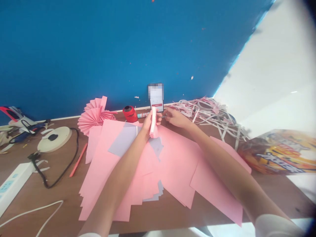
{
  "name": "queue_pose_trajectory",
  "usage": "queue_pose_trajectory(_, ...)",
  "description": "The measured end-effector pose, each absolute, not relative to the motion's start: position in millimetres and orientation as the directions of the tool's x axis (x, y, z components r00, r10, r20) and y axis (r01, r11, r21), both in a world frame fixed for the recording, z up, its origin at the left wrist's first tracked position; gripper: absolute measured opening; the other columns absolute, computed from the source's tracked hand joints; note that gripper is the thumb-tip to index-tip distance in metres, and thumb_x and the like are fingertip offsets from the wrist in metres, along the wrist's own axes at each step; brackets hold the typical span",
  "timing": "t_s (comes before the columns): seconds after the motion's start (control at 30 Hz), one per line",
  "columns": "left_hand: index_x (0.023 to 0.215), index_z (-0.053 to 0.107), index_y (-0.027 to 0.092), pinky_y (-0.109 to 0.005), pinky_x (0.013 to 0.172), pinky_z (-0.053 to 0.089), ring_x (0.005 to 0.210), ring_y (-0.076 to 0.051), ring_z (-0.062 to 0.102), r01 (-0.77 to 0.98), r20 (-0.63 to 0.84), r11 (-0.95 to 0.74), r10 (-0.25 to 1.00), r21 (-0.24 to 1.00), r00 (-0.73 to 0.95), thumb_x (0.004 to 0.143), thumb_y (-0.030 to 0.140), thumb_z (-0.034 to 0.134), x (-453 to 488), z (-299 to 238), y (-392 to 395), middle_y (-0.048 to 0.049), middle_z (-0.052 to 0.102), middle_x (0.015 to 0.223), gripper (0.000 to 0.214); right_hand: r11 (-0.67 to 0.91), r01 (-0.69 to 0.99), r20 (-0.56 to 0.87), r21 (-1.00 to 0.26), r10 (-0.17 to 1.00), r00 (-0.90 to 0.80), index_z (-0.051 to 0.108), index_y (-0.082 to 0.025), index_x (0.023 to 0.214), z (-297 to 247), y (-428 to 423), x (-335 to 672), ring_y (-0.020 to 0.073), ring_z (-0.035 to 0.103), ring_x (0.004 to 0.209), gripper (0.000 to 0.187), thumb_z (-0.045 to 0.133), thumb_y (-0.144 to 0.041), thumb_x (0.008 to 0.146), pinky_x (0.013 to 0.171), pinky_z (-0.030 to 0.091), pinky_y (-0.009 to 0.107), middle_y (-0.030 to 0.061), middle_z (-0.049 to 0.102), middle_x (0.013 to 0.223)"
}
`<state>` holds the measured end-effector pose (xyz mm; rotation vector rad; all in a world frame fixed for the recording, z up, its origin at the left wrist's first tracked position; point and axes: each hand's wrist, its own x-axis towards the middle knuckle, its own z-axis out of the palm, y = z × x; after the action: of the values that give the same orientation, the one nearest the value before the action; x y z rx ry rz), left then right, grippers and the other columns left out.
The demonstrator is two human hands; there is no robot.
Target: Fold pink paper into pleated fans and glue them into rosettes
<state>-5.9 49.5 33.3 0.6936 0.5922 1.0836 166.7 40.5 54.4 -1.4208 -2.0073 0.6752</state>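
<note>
My left hand (147,122) is closed around a narrow accordion-folded pink paper (153,131), held upright with a white strip along the side facing me. Just right of it, my right hand (176,118) has its fingers bent and drawn together; whatever is in them is too small to make out. Behind the hands a phone (157,102) leans upright against the wall. A glue stick (142,115) lies left of the fold, beside a red round container (130,114) with a black top. Overlapping pink sheets (179,154) spread below both forearms.
Pleated pink paper fans (95,117) stand at back left. Nearby are a roll of white tape (54,140), a red pen (78,160), a black cable (76,151) and a power strip (16,184). Paper shreds (209,112) and a snack bag (283,151) lie right.
</note>
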Motion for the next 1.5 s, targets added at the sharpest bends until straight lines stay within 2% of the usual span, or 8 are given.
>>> queue_pose_trajectory(0.23, 0.098, 0.060, 0.015, -0.018, 0.040, 0.032, 0.047, -0.007, 0.049, -0.527, -0.145, 0.331, 0.921, 0.783, 0.362, 0.087, 0.048, 0.057, 0, 34, 46, -0.0030, 0.063, 0.068, 0.035, 0.426, 0.463, 0.425, -0.777, 0.898, -0.113, 0.055, -0.021, 0.105, 49, 40, 156, 0.0161, 0.057, 0.069, 0.024, 0.044, -0.021, 0.084, 0.069, 0.044, 0.030, 0.0002, 0.062, 0.079)
queue_pose_trajectory(0.4, 0.094, 0.059, 0.015, -0.020, 0.051, 0.043, 0.056, -0.010, 0.058, -0.516, -0.134, 0.316, 0.924, 0.796, 0.359, 0.081, 0.056, 0.061, 1, 29, 44, -0.0029, 0.063, 0.069, 0.043, 0.512, 0.420, 0.550, -0.750, 0.834, -0.034, 0.055, -0.021, 0.104, 51, 33, 146, 0.0167, 0.059, 0.079, 0.021, 0.048, -0.022, 0.085, 0.070, 0.045, 0.030, 0.0034, 0.063, 0.091)
queue_pose_trajectory(0.5, 0.090, 0.059, 0.016, -0.021, 0.052, 0.043, 0.056, -0.011, 0.058, -0.476, -0.143, 0.330, 0.911, 0.815, 0.386, 0.081, 0.054, 0.062, 2, 26, 44, -0.0019, 0.061, 0.064, 0.039, 0.524, 0.431, 0.554, -0.735, 0.830, -0.063, 0.054, -0.021, 0.106, 54, 29, 143, 0.0172, 0.059, 0.080, 0.022, 0.048, -0.023, 0.086, 0.069, 0.045, 0.030, 0.0044, 0.064, 0.096)
queue_pose_trajectory(0.67, 0.080, 0.058, 0.016, -0.022, 0.043, 0.035, 0.044, -0.010, 0.050, -0.364, -0.127, 0.289, 0.904, 0.885, 0.409, 0.086, 0.052, 0.054, 4, 24, 43, -0.0005, 0.055, 0.056, 0.037, 0.502, 0.484, 0.495, -0.717, 0.855, -0.155, 0.050, -0.020, 0.117, 55, 24, 141, 0.0198, 0.060, 0.087, 0.029, 0.046, -0.023, 0.088, 0.083, 0.046, 0.034, 0.0073, 0.065, 0.103)
queue_pose_trajectory(0.83, 0.063, 0.052, 0.016, -0.023, 0.038, 0.026, 0.037, -0.008, 0.041, -0.264, -0.121, 0.230, 0.920, 0.937, 0.373, 0.089, 0.053, 0.045, 4, 24, 42, -0.0010, 0.049, 0.049, 0.046, 0.499, 0.523, 0.485, -0.691, 0.857, -0.176, 0.049, -0.020, 0.120, 48, 26, 142, 0.0209, 0.060, 0.090, 0.032, 0.046, -0.024, 0.088, 0.081, 0.046, 0.034, 0.0085, 0.065, 0.106)
queue_pose_trajectory(1.1, 0.071, 0.054, 0.016, -0.023, 0.047, 0.039, 0.046, -0.010, 0.051, -0.299, -0.062, 0.161, 0.947, 0.941, 0.315, 0.086, 0.047, 0.053, 5, 17, 45, 0.0003, 0.053, 0.054, 0.034, 0.535, 0.611, 0.556, -0.584, 0.811, -0.179, 0.054, -0.021, 0.118, 39, 26, 145, 0.0240, 0.057, 0.103, 0.031, 0.047, -0.021, 0.088, 0.087, 0.044, 0.036, 0.0075, 0.067, 0.104)
queue_pose_trajectory(1.5, 0.063, 0.053, 0.017, -0.023, 0.043, 0.032, 0.040, -0.011, 0.046, -0.147, -0.004, 0.046, 0.961, 0.988, 0.277, 0.090, 0.044, 0.049, 5, 10, 46, -0.0006, 0.051, 0.045, 0.037, 0.574, 0.672, 0.588, -0.468, 0.770, -0.248, 0.054, -0.021, 0.122, 29, 25, 146, 0.0247, 0.056, 0.103, 0.035, 0.042, -0.016, 0.089, 0.087, 0.045, 0.036, 0.0092, 0.065, 0.104)
